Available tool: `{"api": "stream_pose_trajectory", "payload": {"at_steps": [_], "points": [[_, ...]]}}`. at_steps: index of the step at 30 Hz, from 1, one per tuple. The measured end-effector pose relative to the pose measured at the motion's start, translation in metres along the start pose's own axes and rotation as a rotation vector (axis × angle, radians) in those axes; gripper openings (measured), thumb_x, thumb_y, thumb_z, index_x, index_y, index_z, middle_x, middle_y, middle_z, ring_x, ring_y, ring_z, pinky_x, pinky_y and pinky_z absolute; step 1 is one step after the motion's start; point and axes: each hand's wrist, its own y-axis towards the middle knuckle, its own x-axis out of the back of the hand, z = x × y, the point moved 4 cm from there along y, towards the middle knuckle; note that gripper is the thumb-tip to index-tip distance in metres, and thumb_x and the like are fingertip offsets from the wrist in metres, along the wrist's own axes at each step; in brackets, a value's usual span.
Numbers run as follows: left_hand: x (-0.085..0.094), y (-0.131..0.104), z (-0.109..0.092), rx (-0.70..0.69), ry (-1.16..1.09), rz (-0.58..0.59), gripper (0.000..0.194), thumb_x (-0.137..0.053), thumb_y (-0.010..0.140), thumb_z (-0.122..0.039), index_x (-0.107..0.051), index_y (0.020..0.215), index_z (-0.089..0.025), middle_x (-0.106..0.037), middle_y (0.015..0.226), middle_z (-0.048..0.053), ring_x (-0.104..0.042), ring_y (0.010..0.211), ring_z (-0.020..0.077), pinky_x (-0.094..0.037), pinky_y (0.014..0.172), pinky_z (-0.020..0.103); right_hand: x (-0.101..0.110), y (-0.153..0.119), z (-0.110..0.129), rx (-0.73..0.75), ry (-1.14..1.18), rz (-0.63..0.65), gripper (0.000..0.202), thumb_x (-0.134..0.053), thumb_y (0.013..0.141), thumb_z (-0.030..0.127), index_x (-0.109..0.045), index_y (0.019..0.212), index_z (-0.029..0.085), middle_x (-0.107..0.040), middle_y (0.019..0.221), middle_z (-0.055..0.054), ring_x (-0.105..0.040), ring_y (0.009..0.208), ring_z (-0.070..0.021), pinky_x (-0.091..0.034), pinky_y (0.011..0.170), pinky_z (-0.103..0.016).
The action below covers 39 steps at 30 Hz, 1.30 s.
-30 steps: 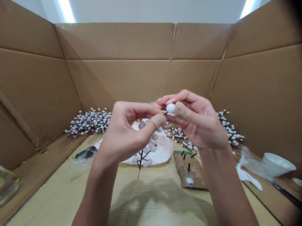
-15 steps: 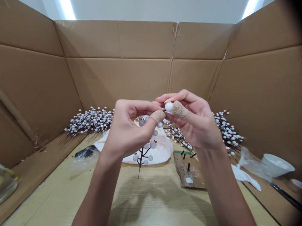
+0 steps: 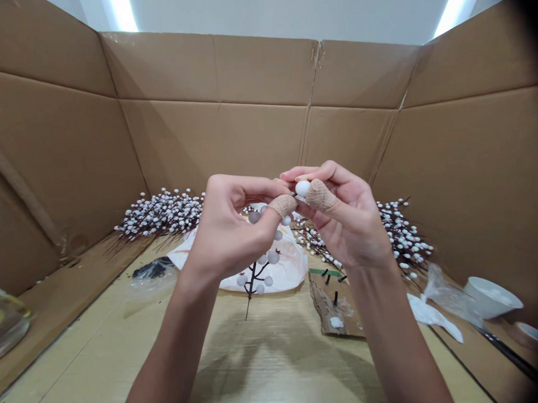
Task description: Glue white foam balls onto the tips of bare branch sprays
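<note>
My left hand (image 3: 238,223) is closed, its covered thumb and fingers pinching a dark twig of the artificial berry branch (image 3: 253,279). The branch hangs below that hand, its thin stem pointing down, with several white berries along it. Between the covered thumb and fingers of my right hand (image 3: 345,216) is a white berry (image 3: 302,189). A dark twig tip from the left hand's pinch meets the berry's left side; whether it is inside the berry I cannot tell. Beige knitted covers wrap both thumbs.
Bundles of white-berry branches lie at the back left (image 3: 162,215) and right (image 3: 402,234). A white plastic sheet (image 3: 289,266) is behind the branch. Cardboard (image 3: 320,306) with black pegs, a white bowl (image 3: 493,295) and a clear bag (image 3: 454,294) stand right.
The berry and the twig tip are slightly closer together, both hands staying nearly in place. The view has shifted a little.
</note>
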Motion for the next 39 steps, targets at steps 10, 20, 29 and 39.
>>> {"api": "stream_pose_trajectory", "payload": {"at_steps": [10, 20, 29, 39], "points": [[-0.001, 0.005, 0.003, 0.086, -0.079, 0.075, 0.011, -0.068, 0.073, -0.011, -0.076, 0.067, -0.016, -0.07, 0.061, 0.001, -0.063, 0.058, 0.0128, -0.052, 0.054, 0.021, 0.003, 0.004, -0.006, -0.056, -0.032, -0.019, 0.006, -0.068, 0.08, 0.025, -0.065, 0.082, 0.02, -0.07, 0.096, -0.001, -0.066, 0.083, -0.0106, -0.057, 0.069, -0.021], [0.025, 0.011, 0.016, 0.131, -0.175, -0.118, 0.003, -0.075, 0.07, -0.02, -0.075, 0.07, -0.017, -0.072, 0.063, 0.002, -0.065, 0.057, 0.0126, -0.052, 0.056, 0.022, 0.028, 0.002, -0.015, -0.398, -0.222, 0.331, 0.051, -0.064, 0.083, 0.039, -0.052, 0.128, 0.019, -0.068, 0.089, -0.004, -0.067, 0.073, -0.0118, -0.059, 0.065, -0.023], [0.067, 0.013, 0.018, -0.011, -0.154, -0.513, 0.003, -0.073, 0.07, -0.02, -0.074, 0.069, -0.022, -0.071, 0.065, 0.0, -0.067, 0.061, 0.0118, -0.052, 0.059, 0.023, -0.005, -0.026, -0.102, -0.892, -0.615, 0.933, 0.076, -0.07, 0.076, 0.032, -0.037, 0.141, 0.01, -0.057, 0.057, 0.006, -0.05, 0.04, -0.0063, -0.042, 0.036, -0.016], [0.108, 0.006, 0.015, 0.019, -0.135, -0.514, 0.004, -0.074, 0.074, -0.026, -0.075, 0.073, -0.022, -0.072, 0.069, 0.001, -0.066, 0.064, 0.0123, -0.05, 0.053, 0.024, -0.065, -0.056, -0.15, -0.709, -0.226, 0.769, 0.022, -0.049, 0.088, 0.029, -0.057, 0.074, 0.015, -0.054, 0.06, 0.003, -0.049, 0.042, -0.0053, -0.04, 0.036, -0.015]]}}
